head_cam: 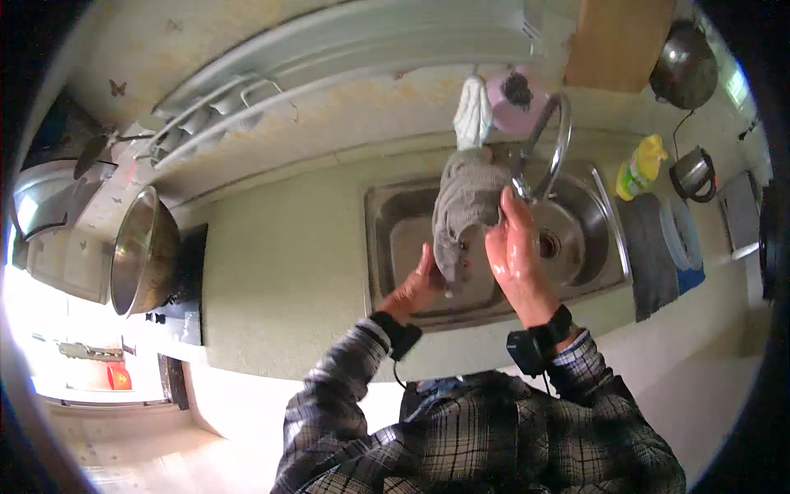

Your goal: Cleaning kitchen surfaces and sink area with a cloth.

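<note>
A wet-looking grey cloth (472, 185) is spread between my two hands over the double steel sink (404, 247). My left hand (419, 287) grips its lower left edge above the larger basin, with the thumb pointing up. At the cloth's right edge, near the foot of the curved faucet (563, 139), my right hand (513, 241) pinches it; the palm is wet and turned up. Part of the left hand's fingers is hidden by the cloth.
Behind the sink hang a white cloth (474, 111) and a pink round item (517, 102). To the right stand a yellow bottle (640, 168), an electric kettle (694, 174) and a clear container (680, 234) beside a dark mat (648, 259). A large metal bowl (143, 253) is at the left.
</note>
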Available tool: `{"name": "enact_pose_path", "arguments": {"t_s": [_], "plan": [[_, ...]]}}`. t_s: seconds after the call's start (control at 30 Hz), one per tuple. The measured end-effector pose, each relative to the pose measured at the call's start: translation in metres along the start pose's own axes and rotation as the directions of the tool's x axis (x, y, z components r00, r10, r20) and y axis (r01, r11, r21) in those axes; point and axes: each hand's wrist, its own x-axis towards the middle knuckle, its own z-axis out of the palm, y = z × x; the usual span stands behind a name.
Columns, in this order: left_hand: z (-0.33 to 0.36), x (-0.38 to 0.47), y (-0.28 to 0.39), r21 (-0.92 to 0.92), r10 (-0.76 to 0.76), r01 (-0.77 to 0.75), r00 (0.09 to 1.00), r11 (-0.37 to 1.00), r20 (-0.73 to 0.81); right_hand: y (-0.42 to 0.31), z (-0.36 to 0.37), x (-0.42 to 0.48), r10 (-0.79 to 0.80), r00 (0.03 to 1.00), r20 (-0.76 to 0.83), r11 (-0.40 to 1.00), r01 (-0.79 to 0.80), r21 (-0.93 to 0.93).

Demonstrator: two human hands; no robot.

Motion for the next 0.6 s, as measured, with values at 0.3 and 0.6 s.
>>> {"name": "enact_pose_path", "arguments": {"t_s": [0.3,0.6], "plan": [[0.02,-0.01,0.028,0.091,0.106,-0.098,0.99,0.991,-0.088,0.04,-0.079,-0.041,0.27,0.783,0.561,0.157,0.539,-0.828],[0.054,-0.015,0.045,-0.096,-0.041,0.015,0.959,0.995,-0.279,0.065,-0.159,-0.017,0.479,0.876,0.055,0.772,-0.39,-0.502]]}}
